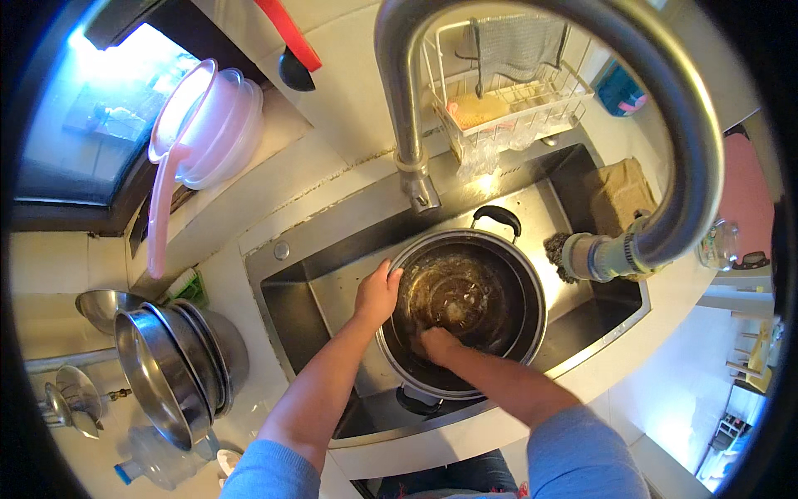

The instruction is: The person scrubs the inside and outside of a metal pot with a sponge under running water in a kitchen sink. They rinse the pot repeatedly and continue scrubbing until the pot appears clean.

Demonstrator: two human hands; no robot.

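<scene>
A large metal cooking pot (pixel 531 299) with two black handles stands in the stainless steel sink (pixel 340 274). Its dark inside looks wet, with murky water and pale bits at the bottom. My left hand (pixel 378 293) grips the pot's rim on the left side, thumb over the edge. Down inside the pot, my right hand (pixel 438 345) is closed against the lower left of the wall. Whether anything is in its fingers is hidden. The curved faucet (pixel 692 118) arches over the sink, its nozzle right of the pot.
Nested steel bowls (pixel 163 374) and a plastic bottle (pixel 159 458) stand at the left. Pink plastic strainers (pixel 206 125) rest on the window ledge. Behind the sink sits a wire rack (pixel 511 125) with a sponge (pixel 477 111) and a hanging mesh cloth (pixel 520 47).
</scene>
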